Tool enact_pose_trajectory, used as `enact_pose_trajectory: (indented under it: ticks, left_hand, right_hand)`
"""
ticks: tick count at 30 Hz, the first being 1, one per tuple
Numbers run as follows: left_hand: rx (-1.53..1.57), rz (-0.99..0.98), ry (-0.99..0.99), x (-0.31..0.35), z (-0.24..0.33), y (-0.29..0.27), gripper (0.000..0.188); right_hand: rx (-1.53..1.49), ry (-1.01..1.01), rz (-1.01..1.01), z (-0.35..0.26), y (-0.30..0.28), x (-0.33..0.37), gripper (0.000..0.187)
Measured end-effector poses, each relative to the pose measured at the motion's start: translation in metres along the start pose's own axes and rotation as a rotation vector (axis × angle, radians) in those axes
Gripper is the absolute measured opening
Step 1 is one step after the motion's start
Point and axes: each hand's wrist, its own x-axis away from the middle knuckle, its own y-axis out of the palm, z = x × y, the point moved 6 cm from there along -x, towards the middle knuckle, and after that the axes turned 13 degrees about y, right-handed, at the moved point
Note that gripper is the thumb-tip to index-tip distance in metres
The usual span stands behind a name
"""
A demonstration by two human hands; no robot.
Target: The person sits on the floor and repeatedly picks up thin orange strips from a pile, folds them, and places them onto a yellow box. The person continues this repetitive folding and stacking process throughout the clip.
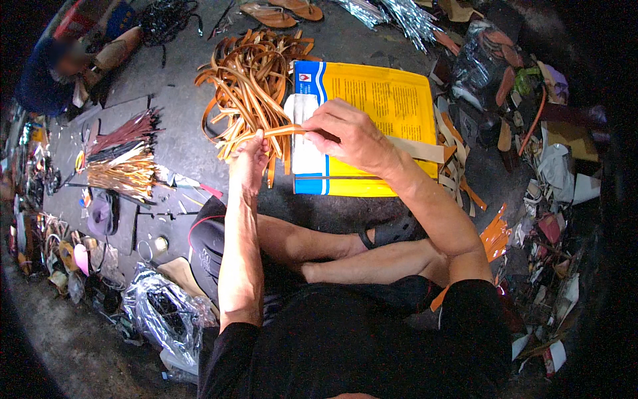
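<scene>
A narrow tan-orange strip (284, 131), leather-like, stretches between my two hands. My left hand (250, 158) is closed on the strip beside a tangled heap of similar brown and orange strips (242, 86). My right hand (347, 133) pinches the strip's other end above a yellow, blue and white printed sheet or flattened pack (392, 90). A pale beige strip (417, 149) lies across the yellow surface and passes under my right wrist. Along the pack's near part runs a thin dark strip (359, 177). More beige and orange strips (453, 159) hang over its right edge.
Sorted bundles of maroon and gold strips (123, 166) lie left. Brown sandals (282, 13) and silver strips (405, 23) are at the back. Clear plastic (163, 306) sits near left, scraps (548, 233) at right. Another person (60, 80) is at far left.
</scene>
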Motion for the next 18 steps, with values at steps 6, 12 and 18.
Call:
enact_pose_trajectory:
  ticks: [6, 12, 18]
  left_hand:
    - [0.550, 0.118, -0.132, -0.002, 0.001, 0.004, 0.021]
    - [0.101, -0.073, -0.030, 0.042, 0.020, 0.069, 0.018]
    - [0.043, -0.051, -0.032, 0.031, 0.012, 0.047, 0.010]
  right_hand:
    - [-0.045, -0.013, 0.052, -0.003, 0.009, -0.009, 0.013]
    - [-0.088, 0.064, 0.021, -0.001, 0.010, -0.008, 0.012]
    - [-0.069, 0.079, -0.032, 0.002, 0.006, -0.003, 0.016]
